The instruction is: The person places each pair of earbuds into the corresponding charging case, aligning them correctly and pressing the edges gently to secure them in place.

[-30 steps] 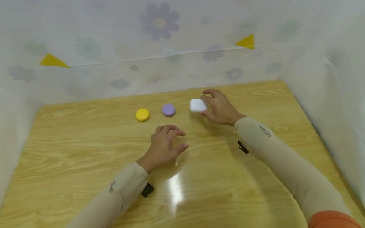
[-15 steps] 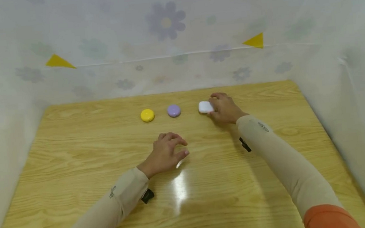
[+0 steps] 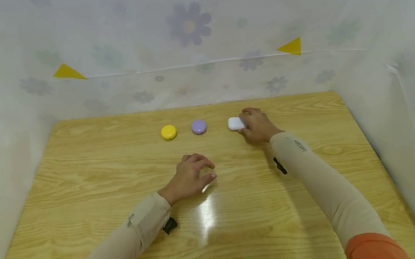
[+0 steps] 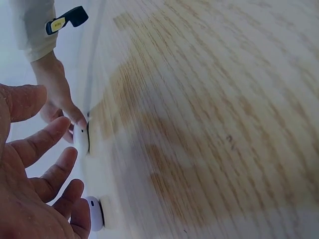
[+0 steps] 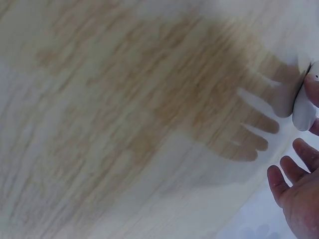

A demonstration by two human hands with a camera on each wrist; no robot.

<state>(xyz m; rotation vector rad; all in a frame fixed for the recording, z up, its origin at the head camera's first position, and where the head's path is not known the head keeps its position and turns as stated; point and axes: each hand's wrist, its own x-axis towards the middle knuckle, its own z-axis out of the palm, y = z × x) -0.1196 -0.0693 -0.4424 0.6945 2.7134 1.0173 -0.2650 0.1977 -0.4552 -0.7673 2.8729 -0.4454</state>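
Toward the far side of the table, my right hand point(image 3: 257, 125) pinches a glossy white earbud case point(image 3: 234, 124), squarish with rounded corners, between thumb and fingers. The case sits down at the tabletop, and the hand covers its right end. In the right wrist view the thumb lies along the white case point(image 5: 302, 113), while the other fingers point(image 5: 293, 172) spread beside it. To its left are a round purple case point(image 3: 199, 126) and a round yellow case point(image 3: 168, 132). My left hand point(image 3: 189, 176) hovers nearer, fingers loosely bent and holding nothing.
The wood-grain table point(image 3: 96, 177) ends at a pale flowered curtain point(image 3: 127, 37) behind, with more pale sheeting on both sides. Yellow triangles point(image 3: 290, 47) mark the back curtain. Each sleeved wrist carries a small dark camera mount point(image 3: 169, 225).
The white case, held slightly raised at first, has come down onto the table in line with the round ones. My right hand stays on it; the left hand has drawn back slightly.
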